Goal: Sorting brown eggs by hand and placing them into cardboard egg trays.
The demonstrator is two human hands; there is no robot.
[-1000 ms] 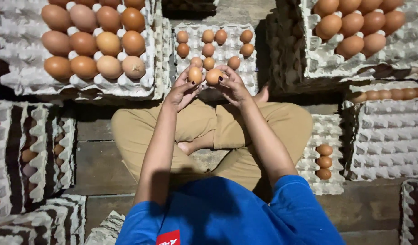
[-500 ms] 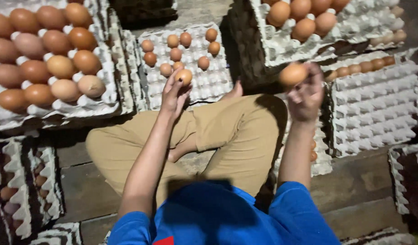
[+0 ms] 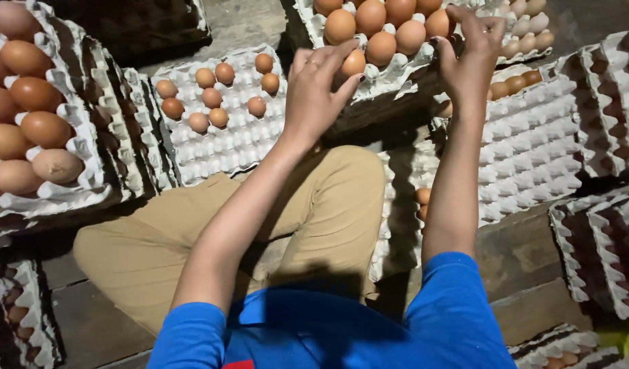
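Left hand [image 3: 313,92] raised over the crossed legs, fingers [image 3: 328,63] curled around one brown oval egg [image 3: 353,63], pinched between thumb tip and fingertips. Egg held just at the near edge of the grey moulded-pulp egg tray [image 3: 396,75] directly ahead of the fingers; six large brown eggs [image 3: 369,24] counted in that tray beyond the fingertips. Right hand [image 3: 468,58] lifted beside it, fingers [image 3: 488,31] spread and bent, tips resting at the same tray's right end, touching the rightmost egg there; whether anything is gripped cannot be told. Left of the left-hand fingers, a flat white pulp tray [image 3: 226,140] with nine small brown eggs [image 3: 212,98] in its far cells. Far left, a stacked tray [image 3: 89,184] bearing eight large brown eggs [image 3: 45,130] in view. Right of the right-hand fingers, an empty-celled white tray [image 3: 533,157] with a row of small brown eggs [image 3: 512,85] at its far edge, count unclear. Below both wrists, tan trousers [image 3: 191,239] and blue sleeves [image 3: 451,307].
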